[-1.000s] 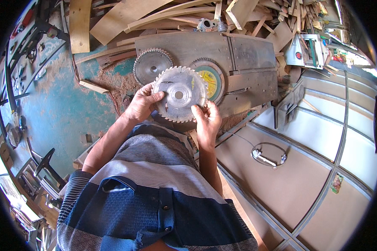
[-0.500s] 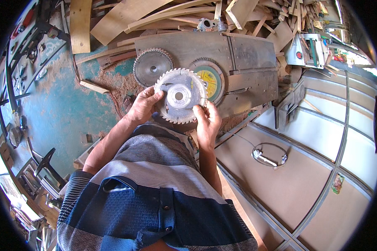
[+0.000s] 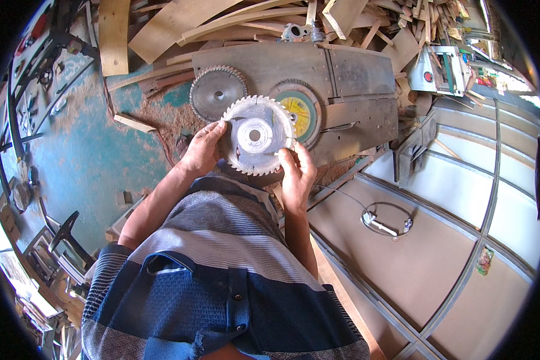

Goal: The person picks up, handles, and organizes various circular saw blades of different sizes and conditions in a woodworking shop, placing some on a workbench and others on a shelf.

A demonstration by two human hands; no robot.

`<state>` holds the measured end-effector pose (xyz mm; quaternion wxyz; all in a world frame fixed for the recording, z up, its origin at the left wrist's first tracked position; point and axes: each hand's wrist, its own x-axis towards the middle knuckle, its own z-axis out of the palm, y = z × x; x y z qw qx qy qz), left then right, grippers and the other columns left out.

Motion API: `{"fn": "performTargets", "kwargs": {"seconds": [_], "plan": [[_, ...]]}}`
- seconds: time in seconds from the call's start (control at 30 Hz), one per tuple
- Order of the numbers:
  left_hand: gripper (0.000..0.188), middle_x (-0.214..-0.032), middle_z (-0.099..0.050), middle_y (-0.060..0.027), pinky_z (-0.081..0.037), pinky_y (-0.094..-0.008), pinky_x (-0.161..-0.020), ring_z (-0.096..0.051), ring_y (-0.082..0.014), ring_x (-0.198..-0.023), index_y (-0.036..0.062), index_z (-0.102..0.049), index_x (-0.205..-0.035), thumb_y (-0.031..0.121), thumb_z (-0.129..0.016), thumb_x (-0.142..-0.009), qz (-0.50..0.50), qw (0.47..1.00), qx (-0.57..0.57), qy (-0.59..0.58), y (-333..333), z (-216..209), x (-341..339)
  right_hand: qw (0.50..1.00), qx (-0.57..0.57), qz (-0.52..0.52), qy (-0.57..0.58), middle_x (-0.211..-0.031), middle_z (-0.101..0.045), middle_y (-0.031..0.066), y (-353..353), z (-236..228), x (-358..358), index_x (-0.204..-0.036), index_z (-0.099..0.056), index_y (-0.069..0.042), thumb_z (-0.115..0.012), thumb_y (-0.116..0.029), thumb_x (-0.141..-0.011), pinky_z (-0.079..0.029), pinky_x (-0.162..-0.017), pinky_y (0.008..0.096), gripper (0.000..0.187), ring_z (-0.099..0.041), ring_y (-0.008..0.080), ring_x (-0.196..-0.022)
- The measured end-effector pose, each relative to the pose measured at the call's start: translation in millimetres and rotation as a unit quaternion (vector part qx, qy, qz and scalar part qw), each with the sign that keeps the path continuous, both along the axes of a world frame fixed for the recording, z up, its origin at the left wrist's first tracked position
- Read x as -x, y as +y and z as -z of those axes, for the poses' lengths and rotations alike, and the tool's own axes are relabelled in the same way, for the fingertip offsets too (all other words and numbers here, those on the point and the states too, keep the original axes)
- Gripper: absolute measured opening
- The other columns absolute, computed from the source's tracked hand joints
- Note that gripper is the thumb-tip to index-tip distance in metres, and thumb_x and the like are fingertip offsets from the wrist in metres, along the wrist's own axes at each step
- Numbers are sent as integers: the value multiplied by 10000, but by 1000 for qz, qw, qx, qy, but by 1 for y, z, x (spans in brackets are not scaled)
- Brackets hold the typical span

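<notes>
Room over floor (image 3: pixel 90 198) leftward, saw blade (image 3: pixel 267 137) ahead

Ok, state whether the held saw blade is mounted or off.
Off: the left hand and right hand hold the saw blade by its edge, its centre hole bare.

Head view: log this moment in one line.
held saw blade; left hand: on its left rim; right hand: on its lower-right rim; metal worktop: darker blade, yellow-centred blade
</notes>
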<state>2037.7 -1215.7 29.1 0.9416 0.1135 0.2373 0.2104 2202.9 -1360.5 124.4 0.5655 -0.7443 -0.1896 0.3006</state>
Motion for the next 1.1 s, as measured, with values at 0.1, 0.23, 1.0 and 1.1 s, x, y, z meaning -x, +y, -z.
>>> {"fn": "performTargets", "kwargs": {"seconds": [0.1, 0.23, 1.0, 1.1], "plan": [[379, -1238, -696, -72, -574, -391, -953, -685, -195, -1100, 35, -582, -1352, 306, -543, -1091, -3, 1000, 8, 29, -1, 1, 1, 1000, -11, -1, -16, -1043, -711, 67, 1, -2, 1, -1271, -641, 68, -685, -24, -971, -531, -763, 269, 317, -631, 105, -871], [384, -1234, -699, -65, -567, -407, -974, -684, -194, -1108, 46, -584, -1353, 321, -548, -1087, 7, 1000, 5, 18, -1, 2, 2, 1000, 8, -2, -12, -1063, -714, 71, 1, -3, 1, -1266, -647, 74, -677, -27, -976, -528, -792, 263, 309, -633, 105, -897], [880, -1452, -590, -121, -385, -468, -1168, -543, -267, -1347, 10, -472, -1496, 735, -298, -1027, -31, 992, 115, -53, 38, -20, -10, 999, -1, -34, -26, -864, -687, 34, 9, -17, 17, -1075, -690, 49, -654, -40, -980, -492, -635, 242, 135, -602, 85, -680], [900, -1362, -651, -145, -402, -462, -1153, -594, -280, -1271, -22, -544, -1416, 746, -284, -1023, -21, 989, 112, -98, 50, -14, -14, 999, 3, -39, -17, -856, -687, 40, 10, -19, 22, -1059, -690, 46, -654, -56, -981, -492, -632, 244, 134, -604, 90, -664]]}}
